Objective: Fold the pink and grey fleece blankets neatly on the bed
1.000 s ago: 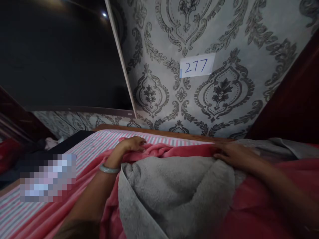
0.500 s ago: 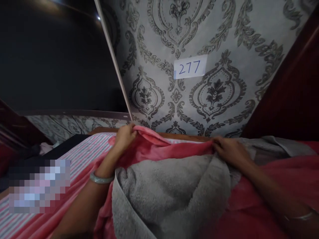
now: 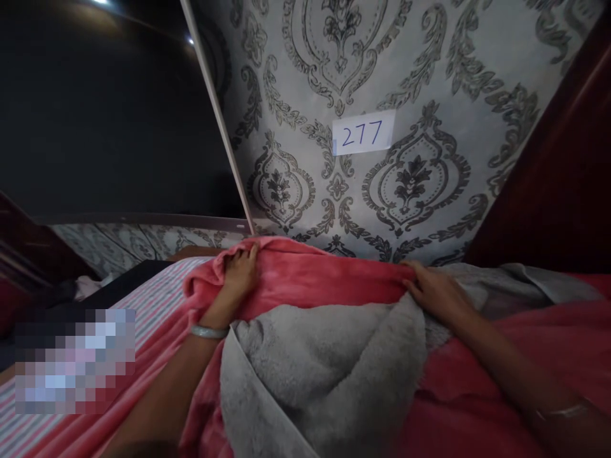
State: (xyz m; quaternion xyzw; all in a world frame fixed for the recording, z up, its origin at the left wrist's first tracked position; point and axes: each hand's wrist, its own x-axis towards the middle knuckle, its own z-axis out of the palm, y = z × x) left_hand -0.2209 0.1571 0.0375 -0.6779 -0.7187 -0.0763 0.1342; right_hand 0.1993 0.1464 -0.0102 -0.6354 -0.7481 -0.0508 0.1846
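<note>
A fuzzy pink-red blanket (image 3: 315, 273) lies over the surface before me, with a fold along its far edge. My left hand (image 3: 240, 277), wearing a pale bangle, is closed on that fold at its left side, its fingertips partly sunk in the cloth. At the right end of the same fold, my right hand (image 3: 436, 291) pinches the blanket between thumb and fingers. Between my forearms, a thick grey fabric (image 3: 324, 362) lies bunched on the blanket. Whether it is a separate towel or the blanket's other side, I cannot tell.
Striped bedding (image 3: 157, 299) shows on the left, partly under a blurred-out patch. A large dark screen (image 3: 109, 114) stands behind it. Patterned wallpaper with a paper marked 277 (image 3: 363, 132) rises at the back. Dark red wood (image 3: 554, 184) bounds the right; more grey fabric (image 3: 520, 283) lies below it.
The blanket's far edge has spread outward and now covers the wooden edge behind it. My left hand has moved slightly down and right; the grey fabric has shifted a little.
</note>
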